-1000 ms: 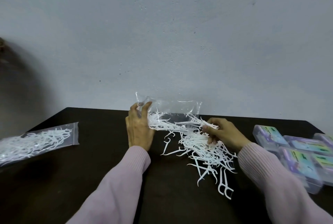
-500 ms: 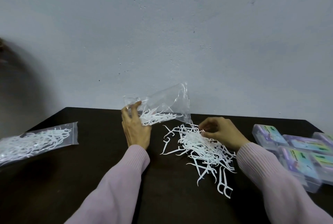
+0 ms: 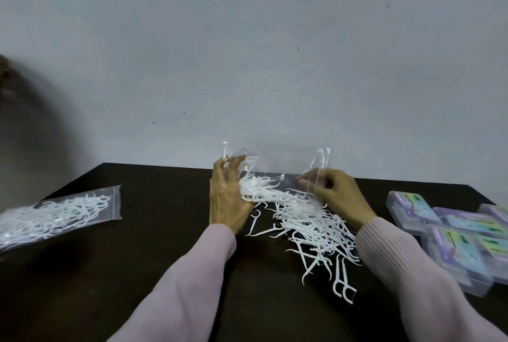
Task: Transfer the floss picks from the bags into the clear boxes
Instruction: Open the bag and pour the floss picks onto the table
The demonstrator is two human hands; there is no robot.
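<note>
A clear plastic bag [image 3: 277,165] is held up over the dark table [image 3: 154,259], with a few white floss picks left inside near its left end. My left hand [image 3: 226,198] grips the bag's left end. My right hand [image 3: 334,190] pinches the bag's right edge. Below and between the hands lies a loose pile of white floss picks [image 3: 310,226], spilled toward the front right. Several clear boxes [image 3: 450,234] with purple and green labels lie shut at the right.
A second bag full of floss picks [image 3: 55,215] lies at the table's left edge. A pale wall [image 3: 247,53] rises right behind the table's far edge. A dark blurred shape stands at the far left.
My right hand left the pile and took hold of the bag's right edge. The bag is now spread flat between both hands instead of tilted up from the left hand alone.
</note>
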